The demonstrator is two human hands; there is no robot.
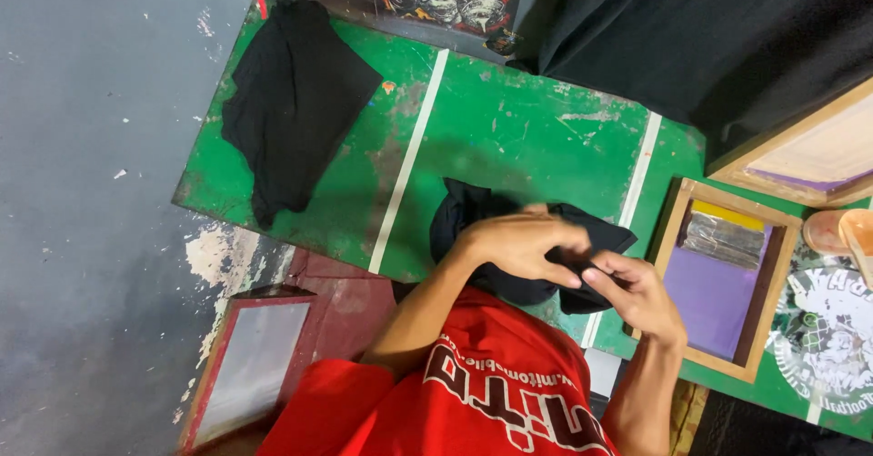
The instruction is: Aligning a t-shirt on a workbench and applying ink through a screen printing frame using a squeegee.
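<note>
A black cloth (pixel 473 215) lies bunched on the green table (pixel 527 129) near its front edge. My left hand (pixel 518 242) rests on top of it, fingers curled over the fabric. Just to the right, my right hand (pixel 637 297) pinches a fold of the same cloth between thumb and fingers. Both hands grip the cloth close together. My red shirt with white lettering (pixel 491 392) fills the bottom of the view.
A second black garment (pixel 291 101) is spread on the table's left end. A wooden screen frame with purple mesh (pixel 718 283) sits to the right, with another frame (pixel 809 156) behind it. Black fabric (pixel 709 29) covers the far right. A red-framed screen (pixel 250 365) leans on the floor.
</note>
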